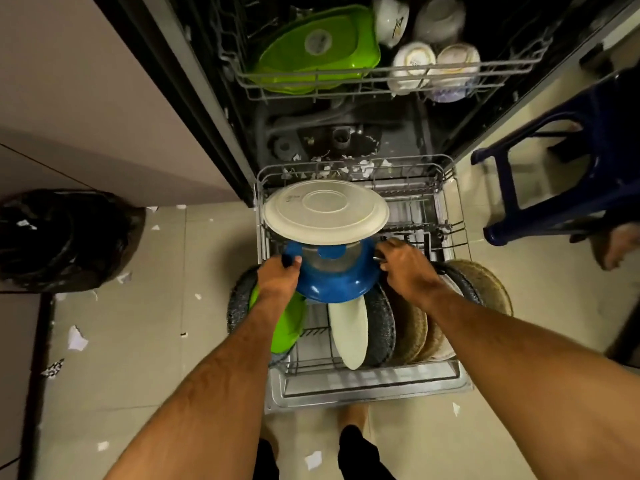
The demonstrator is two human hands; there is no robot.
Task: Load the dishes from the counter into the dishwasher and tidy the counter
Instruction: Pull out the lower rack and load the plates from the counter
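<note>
The left hand (278, 277) curls its fingers round the nine o'clock edge of the blue lid (332, 275); the right hand (403, 265) grips its three o'clock edge; the lid sits over the lower rack (450, 216), under the cream plate (325, 211) at twelve o'clock.

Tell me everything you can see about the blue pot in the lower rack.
The blue pot looks glossy, like enamelled metal, with a glass lid bearing a blue knob. It hangs tilted over the lower rack, gripped at opposite sides by the left hand and right hand. A white plate overlaps its far edge.
</note>
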